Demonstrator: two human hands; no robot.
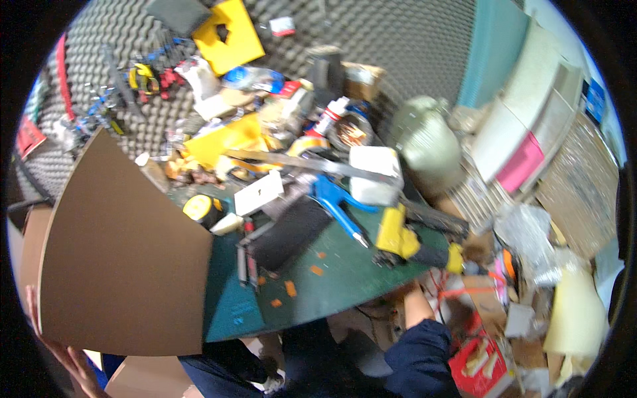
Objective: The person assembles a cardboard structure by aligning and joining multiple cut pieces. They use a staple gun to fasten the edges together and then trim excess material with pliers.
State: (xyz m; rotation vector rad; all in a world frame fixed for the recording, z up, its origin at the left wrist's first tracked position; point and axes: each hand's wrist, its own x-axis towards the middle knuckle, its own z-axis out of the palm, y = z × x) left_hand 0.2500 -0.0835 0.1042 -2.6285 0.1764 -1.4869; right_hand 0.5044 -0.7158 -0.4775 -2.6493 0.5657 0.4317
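At the lower left my left hand (74, 363) grips the edge of a large brown cardboard sheet (126, 259), its fingers closed along the left and bottom rim. The sheet stands tilted over the left part of the green table (352, 278). My right arm reaches forward in a dark sleeve, and my right hand (406, 292) is at the table's near right edge. Its fingers are blurred and mostly hidden there. Nearest to it on the table lies a yellow and black power tool (398, 235). A blue air blow gun (338, 205) is just beyond.
A yellow tape measure (199, 209), a black pouch-like thing (292, 232) and a long metal ruler (312, 164) clutter the table. Behind stand a pale green round jar (424, 142) and grey foam wall (398, 46). A red box (481, 368) and scraps fill the right side.
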